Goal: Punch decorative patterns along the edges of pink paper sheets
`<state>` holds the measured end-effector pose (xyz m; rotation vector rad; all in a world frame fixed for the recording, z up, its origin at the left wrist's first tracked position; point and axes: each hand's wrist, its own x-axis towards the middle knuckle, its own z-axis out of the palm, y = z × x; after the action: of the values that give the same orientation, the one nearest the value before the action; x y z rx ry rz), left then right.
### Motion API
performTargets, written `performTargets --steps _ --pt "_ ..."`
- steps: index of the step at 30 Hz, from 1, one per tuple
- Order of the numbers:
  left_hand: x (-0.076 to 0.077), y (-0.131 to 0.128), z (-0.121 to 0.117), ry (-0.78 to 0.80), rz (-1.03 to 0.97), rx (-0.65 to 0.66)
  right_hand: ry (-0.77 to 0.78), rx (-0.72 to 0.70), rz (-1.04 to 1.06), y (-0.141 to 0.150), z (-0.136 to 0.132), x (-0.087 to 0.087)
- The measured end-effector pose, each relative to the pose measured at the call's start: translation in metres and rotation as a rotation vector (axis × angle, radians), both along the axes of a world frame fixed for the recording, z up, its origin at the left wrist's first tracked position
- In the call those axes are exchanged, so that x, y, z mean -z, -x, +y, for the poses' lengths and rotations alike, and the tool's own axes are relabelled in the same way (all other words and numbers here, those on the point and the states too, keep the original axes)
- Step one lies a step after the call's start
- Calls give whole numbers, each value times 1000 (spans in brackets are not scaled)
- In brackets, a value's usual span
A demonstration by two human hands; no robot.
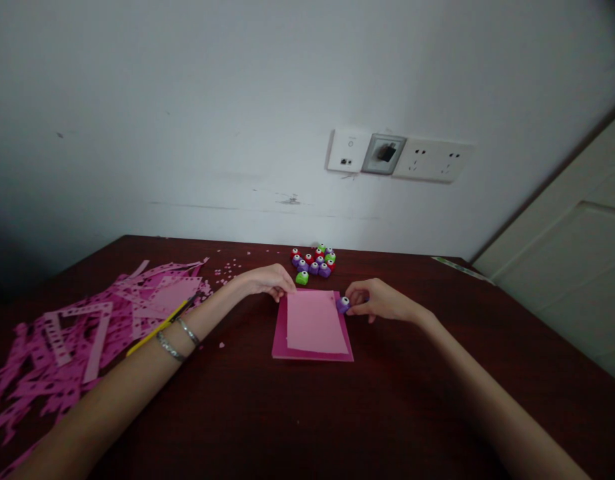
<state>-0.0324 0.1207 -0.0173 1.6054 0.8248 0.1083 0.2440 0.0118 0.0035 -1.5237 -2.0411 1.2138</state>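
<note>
A light pink sheet of paper lies over a darker pink sheet on the brown table. My left hand pinches the light sheet's upper left corner, fingertips closed on the paper. Between the fingers of my right hand is a small purple craft punch, set at the light sheet's upper right edge. A tiny dark mark shows on the paper just beside the punch. Beyond the sheets stands a green craft punch, in front of a cluster of several red, purple and green punches.
Punched pink paper strips heap up at the left, with a yellow-and-black cutter or pen partly under my left forearm. Tiny paper cutouts are scattered nearby. A ruler-like strip lies at the back right. The wall with sockets rises behind.
</note>
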Motion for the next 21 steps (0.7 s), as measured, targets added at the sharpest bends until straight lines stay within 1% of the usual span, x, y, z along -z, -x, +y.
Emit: performTargets --steps 4,9,15,18,21 --pt "1 0 0 -7 -9 16 3 3 -3 0 0 0" --pt "1 0 0 8 29 -13 2 -5 5 1 0 1" --pt "5 0 2 2 -7 15 -2 -5 -7 2 0 1" --pt "3 0 1 8 0 -4 -2 3 -13 2 0 1" --pt "-1 -2 -3 19 31 -50 -11 5 -10 2 0 1"
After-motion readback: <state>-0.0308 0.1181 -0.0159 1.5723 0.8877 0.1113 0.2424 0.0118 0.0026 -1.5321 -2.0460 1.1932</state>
